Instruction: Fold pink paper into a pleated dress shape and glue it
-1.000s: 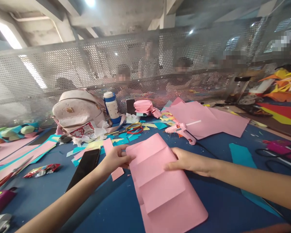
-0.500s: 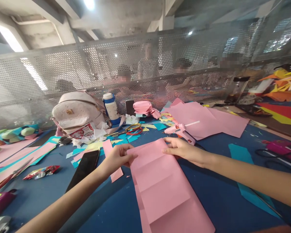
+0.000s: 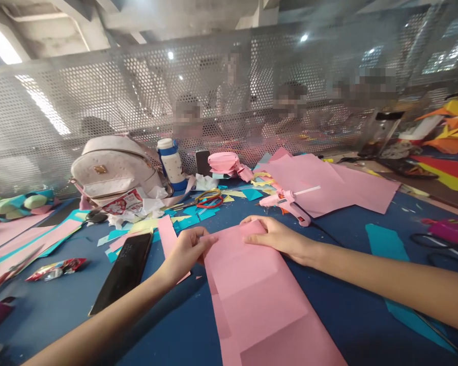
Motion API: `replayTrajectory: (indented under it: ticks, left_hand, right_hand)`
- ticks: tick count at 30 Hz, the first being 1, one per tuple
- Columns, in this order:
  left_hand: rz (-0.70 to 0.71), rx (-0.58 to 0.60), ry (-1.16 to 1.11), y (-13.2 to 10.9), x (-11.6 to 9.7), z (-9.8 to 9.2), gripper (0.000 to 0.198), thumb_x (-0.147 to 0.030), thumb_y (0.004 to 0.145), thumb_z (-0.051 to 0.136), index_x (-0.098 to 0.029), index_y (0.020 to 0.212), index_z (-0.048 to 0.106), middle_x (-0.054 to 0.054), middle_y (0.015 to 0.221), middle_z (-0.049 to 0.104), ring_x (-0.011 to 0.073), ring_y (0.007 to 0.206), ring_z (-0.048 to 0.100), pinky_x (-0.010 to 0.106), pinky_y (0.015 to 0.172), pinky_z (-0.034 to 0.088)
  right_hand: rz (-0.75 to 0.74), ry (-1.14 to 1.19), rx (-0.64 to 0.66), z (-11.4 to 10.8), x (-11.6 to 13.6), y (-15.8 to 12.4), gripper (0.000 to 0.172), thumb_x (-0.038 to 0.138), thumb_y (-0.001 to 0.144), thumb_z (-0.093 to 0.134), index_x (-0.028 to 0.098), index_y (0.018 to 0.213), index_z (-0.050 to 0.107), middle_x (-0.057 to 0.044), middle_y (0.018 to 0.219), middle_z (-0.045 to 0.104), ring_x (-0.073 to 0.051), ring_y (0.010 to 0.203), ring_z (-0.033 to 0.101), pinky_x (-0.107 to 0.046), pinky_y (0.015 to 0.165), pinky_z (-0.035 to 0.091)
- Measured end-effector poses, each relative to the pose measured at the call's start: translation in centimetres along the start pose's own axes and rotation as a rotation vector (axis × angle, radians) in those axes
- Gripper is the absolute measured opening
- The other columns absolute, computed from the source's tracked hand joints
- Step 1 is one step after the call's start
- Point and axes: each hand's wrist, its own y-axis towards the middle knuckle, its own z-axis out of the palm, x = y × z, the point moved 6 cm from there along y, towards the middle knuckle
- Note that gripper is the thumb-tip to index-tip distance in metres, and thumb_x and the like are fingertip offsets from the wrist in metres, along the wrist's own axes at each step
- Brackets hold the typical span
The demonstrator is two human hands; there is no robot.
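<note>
A long folded sheet of pink paper (image 3: 259, 300) stretches toward me over the blue table, with creases running across it. My left hand (image 3: 193, 249) pinches its far left corner between thumb and fingers. At the far right corner, my right hand (image 3: 269, 236) grips the edge, thumb on top and the other fingers behind the paper. Just beyond my right hand lies a pink hot glue gun (image 3: 288, 202) with a white glue stick poking out. A narrow pink paper strip (image 3: 168, 236) lies beside my left hand, partly behind it.
A black phone (image 3: 124, 272) lies left of my left forearm. Scissors (image 3: 209, 201) rest among blue and yellow scraps. Farther back stand a pale backpack (image 3: 112, 165), a bottle (image 3: 171, 165) and large pink sheets (image 3: 339, 185). A perforated metal screen (image 3: 137, 96) closes off the far side, people behind it.
My right hand has shifted left along the paper's far edge, closer to my left hand. Both hands still hold the paper. The camera view has tilted slightly.
</note>
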Motion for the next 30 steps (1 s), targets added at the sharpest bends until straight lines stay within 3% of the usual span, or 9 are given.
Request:
replayTrajectory:
  ticks: [3, 5, 8, 10, 14, 17, 20, 23, 30]
  left_hand:
    - [-0.029, -0.037, -0.109, -0.9, 0.3, 0.7, 0.038, -0.052, 0.084, 0.063, -0.017, 0.099, 0.060, -0.003, 0.064, 0.061, 0.0087, 0.052, 0.057, 0.016, 0.047, 0.042]
    - [-0.115, 0.047, -0.328, -1.9, 0.7, 2.0, 0.043, -0.044, 0.086, 0.064, -0.021, 0.121, 0.053, 0.004, 0.093, 0.069, 0.0172, 0.077, 0.067, 0.025, 0.063, 0.053]
    - [-0.156, 0.136, -0.417, -3.1, 0.7, 3.3, 0.052, -0.033, 0.082, 0.072, -0.021, 0.128, 0.051, 0.010, 0.116, 0.066, 0.0237, 0.099, 0.066, 0.035, 0.085, 0.053]
    - [-0.165, 0.168, -0.358, -3.3, 0.7, 3.4, 0.054, -0.030, 0.080, 0.073, -0.020, 0.129, 0.051, 0.011, 0.120, 0.065, 0.0254, 0.104, 0.065, 0.035, 0.088, 0.053]
    - [-0.159, 0.156, -0.314, -2.2, 0.7, 1.8, 0.054, -0.037, 0.083, 0.069, -0.021, 0.131, 0.050, 0.011, 0.115, 0.067, 0.0261, 0.099, 0.067, 0.034, 0.080, 0.054]
    - [-0.203, 0.231, -0.337, -1.3, 0.6, 0.5, 0.050, -0.037, 0.084, 0.068, -0.020, 0.128, 0.052, 0.010, 0.112, 0.069, 0.0244, 0.092, 0.069, 0.032, 0.076, 0.055]
    - [-0.240, 0.339, -0.227, -1.0, 0.5, 0.0, 0.042, -0.038, 0.086, 0.066, -0.020, 0.123, 0.058, 0.009, 0.107, 0.070, 0.0213, 0.088, 0.070, 0.027, 0.072, 0.053]
    - [-0.195, 0.381, -0.171, -1.0, 0.2, 0.0, 0.039, -0.042, 0.088, 0.062, -0.020, 0.121, 0.060, 0.008, 0.101, 0.072, 0.0197, 0.083, 0.069, 0.026, 0.069, 0.052]
    - [-0.246, 0.189, -0.135, 0.1, 0.3, -2.0, 0.048, -0.050, 0.081, 0.067, -0.023, 0.120, 0.058, 0.003, 0.084, 0.070, 0.0156, 0.063, 0.066, 0.021, 0.054, 0.047]
  right_hand:
    - [0.013, 0.030, -0.023, 0.3, -0.4, 0.4, 0.047, 0.042, 0.067, 0.080, 0.021, 0.103, 0.058, -0.001, 0.096, 0.061, -0.019, 0.089, 0.060, -0.027, 0.072, 0.049]
    - [-0.017, 0.032, -0.072, 0.2, -0.7, 0.4, 0.045, 0.044, 0.070, 0.077, 0.022, 0.105, 0.057, -0.001, 0.100, 0.061, -0.020, 0.091, 0.060, -0.028, 0.073, 0.049]
    - [-0.074, 0.008, -0.165, -0.2, -1.0, 0.1, 0.042, 0.045, 0.077, 0.069, 0.024, 0.110, 0.054, -0.003, 0.110, 0.058, -0.022, 0.096, 0.058, -0.029, 0.076, 0.049]
    - [-0.113, -0.033, -0.204, -0.4, -1.0, -0.2, 0.039, 0.045, 0.082, 0.064, 0.025, 0.114, 0.052, -0.004, 0.116, 0.056, -0.023, 0.100, 0.057, -0.030, 0.079, 0.048]
    - [-0.239, -0.159, -0.137, -0.2, -0.3, 0.0, 0.031, 0.046, 0.087, 0.058, 0.024, 0.109, 0.055, -0.005, 0.113, 0.057, -0.024, 0.106, 0.054, -0.030, 0.085, 0.045]
    - [-0.340, -0.230, -0.083, -0.1, 0.8, 0.1, 0.026, 0.047, 0.089, 0.055, 0.021, 0.092, 0.058, -0.007, 0.111, 0.057, -0.025, 0.108, 0.053, -0.030, 0.086, 0.043]
    - [-0.345, -0.313, -0.018, 0.3, 1.5, 0.0, 0.029, 0.046, 0.091, 0.052, 0.020, 0.077, 0.056, -0.006, 0.096, 0.059, -0.022, 0.093, 0.055, -0.030, 0.080, 0.042]
    - [-0.311, -0.368, 0.065, 1.0, 1.7, -0.5, 0.023, 0.044, 0.089, 0.056, 0.021, 0.084, 0.057, -0.001, 0.082, 0.058, -0.018, 0.080, 0.053, -0.028, 0.075, 0.040]
    - [-0.189, -0.456, 0.184, 1.5, 0.8, -0.2, 0.022, 0.042, 0.088, 0.057, 0.021, 0.084, 0.051, 0.006, 0.060, 0.045, -0.011, 0.057, 0.036, -0.024, 0.055, 0.027]
